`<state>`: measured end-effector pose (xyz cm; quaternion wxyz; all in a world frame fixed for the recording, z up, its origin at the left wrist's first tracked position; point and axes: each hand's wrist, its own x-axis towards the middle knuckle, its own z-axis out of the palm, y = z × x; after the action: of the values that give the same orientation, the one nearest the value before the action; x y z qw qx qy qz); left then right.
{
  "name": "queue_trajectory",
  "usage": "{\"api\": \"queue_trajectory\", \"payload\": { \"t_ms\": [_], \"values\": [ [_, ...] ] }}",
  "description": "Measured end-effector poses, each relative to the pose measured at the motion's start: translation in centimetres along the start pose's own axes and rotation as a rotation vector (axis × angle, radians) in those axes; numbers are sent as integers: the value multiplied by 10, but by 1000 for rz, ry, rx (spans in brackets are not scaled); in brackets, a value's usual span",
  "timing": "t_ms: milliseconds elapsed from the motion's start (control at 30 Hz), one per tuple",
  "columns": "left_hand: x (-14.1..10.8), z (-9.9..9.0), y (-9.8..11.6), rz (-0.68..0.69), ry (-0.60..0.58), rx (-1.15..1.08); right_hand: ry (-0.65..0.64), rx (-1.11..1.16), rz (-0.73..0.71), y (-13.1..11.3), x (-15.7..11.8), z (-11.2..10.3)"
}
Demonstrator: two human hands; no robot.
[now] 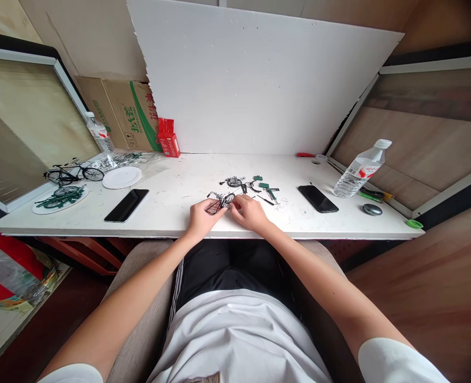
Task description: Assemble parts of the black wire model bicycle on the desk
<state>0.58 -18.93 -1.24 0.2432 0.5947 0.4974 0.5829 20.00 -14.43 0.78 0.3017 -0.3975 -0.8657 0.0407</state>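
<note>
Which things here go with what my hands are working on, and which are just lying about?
Likely the job:
miniature bicycle piece, between your left hand and right hand
loose black parts
green parts
perhaps the model bicycle at left

Apparently just lying about:
two phones
two water bottles
red box
cardboard box

Room to pass lies between the left phone (126,205) and left hand (203,218); small parts (244,188) obstruct straight ahead.

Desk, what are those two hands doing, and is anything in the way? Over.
Left hand holding small black wheeled model; right hand close at its wheel. Loose black and green parts just beyond. No obstruction seen.
</note>
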Motion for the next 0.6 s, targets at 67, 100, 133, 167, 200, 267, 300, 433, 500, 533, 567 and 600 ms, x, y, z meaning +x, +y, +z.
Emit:
{"api": "queue_trajectory", "payload": {
  "t_ms": [67,100,133,167,200,267,300,433,500,533,567,600],
  "values": [
    [0,0,1,6,-2,2,-9,-10,-13,0,1,0],
    [0,0,1,6,-2,0,-14,-12,-18,0,1,0],
    [0,0,1,5,-2,-1,-20,-13,-20,0,1,0],
    [0,0,1,4,-3,-2,-24,-13,-21,0,1,0],
    [0,0,1,4,-5,-1,-25,-13,-21,0,2,0],
    [0,0,1,11,-6,6,-21,-16,-24,1,1,0],
    [0,0,0,16,-6,8,-19,-16,-28,1,1,1],
    [0,0,-2,20,-2,4,-15,-17,-36,2,1,2],
    [0,0,-3,21,-2,7,-18,-17,-32,2,1,2],
    [0,0,-4,24,-3,13,-18,-18,-30,2,1,2],
    [0,0,-4,27,-4,18,-19,-19,-29,2,1,2],
    [0,0,-4,28,-5,22,-19,-19,-28,2,1,2]
  ]
}}
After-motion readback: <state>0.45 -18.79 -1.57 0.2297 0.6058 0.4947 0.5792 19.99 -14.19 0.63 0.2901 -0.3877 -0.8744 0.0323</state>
